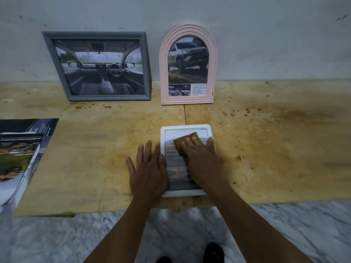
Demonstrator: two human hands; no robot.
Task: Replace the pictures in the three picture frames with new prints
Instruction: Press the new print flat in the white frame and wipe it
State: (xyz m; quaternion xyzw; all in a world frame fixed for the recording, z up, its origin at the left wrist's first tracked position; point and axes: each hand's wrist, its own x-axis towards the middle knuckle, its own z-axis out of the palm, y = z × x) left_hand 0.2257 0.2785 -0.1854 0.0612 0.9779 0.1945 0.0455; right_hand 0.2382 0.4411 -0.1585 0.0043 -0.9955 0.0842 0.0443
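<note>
On plywood, white frame (186, 128) (rounded corners)

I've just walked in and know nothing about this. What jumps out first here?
Two bare hands lie at the centre: the right hand presses a brown cloth on a white frame lying flat on the wooden board, the left hand steadying its edge. Behind them a grey frame showing a car interior and a pink arched frame showing a truck lean against the wall.
</note>
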